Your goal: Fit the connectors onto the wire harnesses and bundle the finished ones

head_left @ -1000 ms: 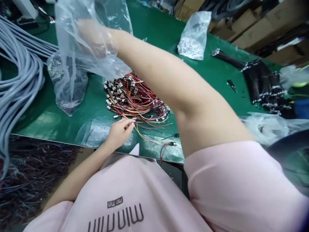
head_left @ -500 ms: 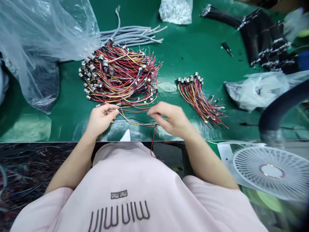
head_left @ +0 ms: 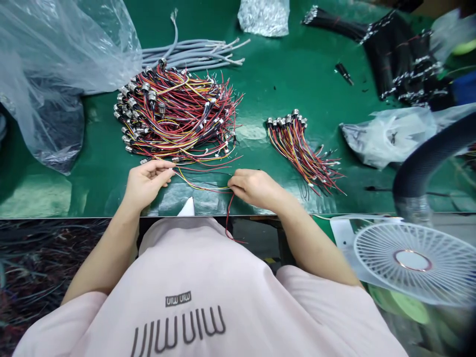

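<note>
A big pile of red, yellow and black wire leads with metal connectors point(head_left: 174, 116) lies on the green table point(head_left: 282, 74). My left hand point(head_left: 146, 179) pinches the connector end of one wire lead point(head_left: 203, 184) at the pile's near edge. My right hand point(head_left: 253, 187) is closed on the other end of that lead near the table's front edge, and a red strand hangs down from it. A smaller bundle of the same leads point(head_left: 302, 146) lies to the right of my right hand.
A large clear plastic bag point(head_left: 55, 64) covers the far left. Grey cables point(head_left: 193, 52) lie behind the pile. A small bag of parts point(head_left: 263, 16) and black cable bundles point(head_left: 401, 54) sit at the back. Another plastic bag point(head_left: 386, 134) and a white fan point(head_left: 412, 260) are at right.
My right arm came down from the plastic bag at far left to the front edge and closed on the lead. The view tilted right, showing the small bundle and fan.
</note>
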Available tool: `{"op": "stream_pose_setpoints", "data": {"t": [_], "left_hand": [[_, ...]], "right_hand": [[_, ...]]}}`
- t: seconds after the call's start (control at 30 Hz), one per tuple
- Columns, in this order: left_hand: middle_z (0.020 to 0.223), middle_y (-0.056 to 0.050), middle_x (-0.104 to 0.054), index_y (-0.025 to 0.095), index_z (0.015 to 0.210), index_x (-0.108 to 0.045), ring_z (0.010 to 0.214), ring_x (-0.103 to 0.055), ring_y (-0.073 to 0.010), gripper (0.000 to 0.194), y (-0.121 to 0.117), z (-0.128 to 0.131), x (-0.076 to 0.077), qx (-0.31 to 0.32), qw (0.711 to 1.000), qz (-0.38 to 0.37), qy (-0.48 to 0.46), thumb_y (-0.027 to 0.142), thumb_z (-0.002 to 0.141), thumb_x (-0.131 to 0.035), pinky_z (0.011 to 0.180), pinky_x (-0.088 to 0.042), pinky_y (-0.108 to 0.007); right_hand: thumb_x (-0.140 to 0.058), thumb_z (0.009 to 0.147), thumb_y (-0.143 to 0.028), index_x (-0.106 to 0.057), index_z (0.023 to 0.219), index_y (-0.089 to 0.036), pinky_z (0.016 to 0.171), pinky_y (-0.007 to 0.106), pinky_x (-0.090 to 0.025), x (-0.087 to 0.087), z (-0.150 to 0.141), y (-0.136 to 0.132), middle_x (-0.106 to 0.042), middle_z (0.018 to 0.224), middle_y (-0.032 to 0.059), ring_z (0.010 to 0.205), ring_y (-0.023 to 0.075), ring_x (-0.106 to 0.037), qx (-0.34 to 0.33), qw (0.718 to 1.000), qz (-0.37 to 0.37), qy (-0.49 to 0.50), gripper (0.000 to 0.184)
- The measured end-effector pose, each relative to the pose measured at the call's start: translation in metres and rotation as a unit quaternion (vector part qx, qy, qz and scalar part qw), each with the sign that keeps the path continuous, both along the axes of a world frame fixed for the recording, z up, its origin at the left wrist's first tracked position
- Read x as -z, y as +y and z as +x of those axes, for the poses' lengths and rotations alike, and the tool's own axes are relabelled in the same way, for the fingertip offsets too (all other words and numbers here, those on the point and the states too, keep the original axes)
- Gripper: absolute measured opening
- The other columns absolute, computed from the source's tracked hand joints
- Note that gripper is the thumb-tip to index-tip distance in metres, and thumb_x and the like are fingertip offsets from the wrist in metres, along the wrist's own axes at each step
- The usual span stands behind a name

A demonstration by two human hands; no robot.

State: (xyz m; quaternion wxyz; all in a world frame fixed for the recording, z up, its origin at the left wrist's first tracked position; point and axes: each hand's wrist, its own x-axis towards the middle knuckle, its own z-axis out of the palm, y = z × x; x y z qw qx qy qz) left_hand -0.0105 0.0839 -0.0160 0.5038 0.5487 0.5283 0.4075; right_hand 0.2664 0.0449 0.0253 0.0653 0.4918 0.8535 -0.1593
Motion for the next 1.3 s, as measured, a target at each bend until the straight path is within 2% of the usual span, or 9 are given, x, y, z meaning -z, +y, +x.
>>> {"op": "stream_pose_setpoints", "data": {"t": [0.37,0.57,0.77,0.9,1.0,1.1,1.17,1.23,1.3], "left_hand": [[0.068,-0.001,-0.069,0.016,0.079,-0.075,0.054,-0.062,-0.0103,0.017,-0.007,-0.003,-0.002,-0.024,0.996,0.068,-0.045,0.025,0.065,-0.077,0.053,-0.054,-0.021],[0.070,0.000,-0.070,0.016,0.082,-0.076,0.056,-0.059,-0.0087,0.014,-0.007,-0.010,0.006,-0.041,0.993,0.091,0.057,0.022,0.070,-0.071,0.056,-0.050,-0.020],[0.070,0.000,-0.067,0.015,0.084,-0.076,0.055,-0.056,-0.0082,0.015,-0.009,-0.015,0.011,-0.023,0.980,0.127,0.149,0.022,0.077,-0.065,0.053,-0.045,-0.019],[0.088,-0.004,-0.067,0.016,0.099,-0.075,0.064,-0.056,-0.0095,0.022,-0.014,-0.007,-0.001,-0.046,0.952,0.226,0.202,0.024,0.081,-0.064,0.055,-0.045,-0.020],[0.086,-0.005,-0.066,0.017,0.099,-0.075,0.068,-0.056,-0.0110,0.021,-0.023,0.016,-0.016,-0.040,0.953,0.250,0.166,0.025,0.083,-0.062,0.059,-0.045,-0.022],[0.074,-0.002,-0.065,0.014,0.106,-0.072,0.060,-0.054,-0.0094,0.029,-0.027,0.053,-0.026,0.109,0.987,0.110,0.035,0.028,0.083,-0.063,0.055,-0.044,-0.021],[0.072,0.000,-0.065,0.013,0.126,-0.060,0.056,-0.053,-0.0083,0.050,-0.024,0.078,-0.028,0.180,0.981,0.001,-0.073,0.028,0.079,-0.067,0.052,-0.043,-0.020],[0.071,0.001,-0.065,0.012,0.129,-0.056,0.049,-0.049,-0.0063,0.054,-0.018,0.096,-0.029,0.196,0.966,-0.060,-0.155,0.031,0.079,-0.067,0.046,-0.039,-0.018],[0.072,-0.001,-0.066,0.011,0.118,-0.062,0.048,-0.048,-0.0054,0.045,-0.012,0.105,-0.030,0.163,0.958,-0.077,-0.222,0.036,0.082,-0.066,0.044,-0.039,-0.017]], "right_hand": [[-0.044,0.091,-0.010,-0.066,0.080,-0.012,0.060,0.031,-0.026,0.005,-0.019,0.001,-0.062,0.078,0.0096,0.070,0.0178,-0.050,-0.078,0.990,0.076,-0.088,0.024],[-0.047,0.089,-0.013,-0.065,0.078,-0.014,0.062,0.027,-0.036,0.016,0.004,-0.001,-0.061,0.073,0.0063,0.068,0.0155,-0.052,-0.021,0.983,0.170,0.063,0.021],[-0.055,0.082,-0.014,-0.064,0.073,-0.018,0.059,0.023,-0.041,0.024,0.026,-0.008,-0.059,0.067,-0.0007,0.059,0.0107,-0.052,0.191,0.902,0.218,0.319,0.013],[-0.061,0.079,-0.021,-0.065,0.072,-0.019,0.055,0.023,-0.040,0.032,0.027,-0.011,-0.059,0.067,-0.0018,0.057,0.0095,-0.050,0.326,0.819,0.154,0.447,0.008],[-0.063,0.077,-0.025,-0.065,0.071,-0.018,0.052,0.023,-0.038,0.036,0.024,-0.011,-0.058,0.065,-0.0025,0.054,0.0084,-0.048,0.359,0.780,0.099,0.503,0.009],[-0.063,0.077,-0.025,-0.065,0.070,-0.018,0.053,0.023,-0.038,0.037,0.020,-0.012,-0.058,0.066,-0.0020,0.055,0.0087,-0.048,0.339,0.790,0.095,0.502,0.010],[-0.061,0.079,-0.024,-0.065,0.070,-0.019,0.055,0.023,-0.040,0.035,0.017,-0.013,-0.059,0.067,-0.0013,0.057,0.0096,-0.050,0.306,0.814,0.112,0.481,0.011],[-0.059,0.080,-0.021,-0.065,0.070,-0.019,0.055,0.023,-0.041,0.033,0.015,-0.015,-0.059,0.066,-0.0010,0.058,0.0102,-0.051,0.263,0.844,0.125,0.450,0.011],[-0.057,0.080,-0.018,-0.064,0.070,-0.019,0.054,0.023,-0.041,0.031,0.014,-0.017,-0.058,0.066,-0.0009,0.057,0.0103,-0.050,0.227,0.869,0.134,0.420,0.012]]}}
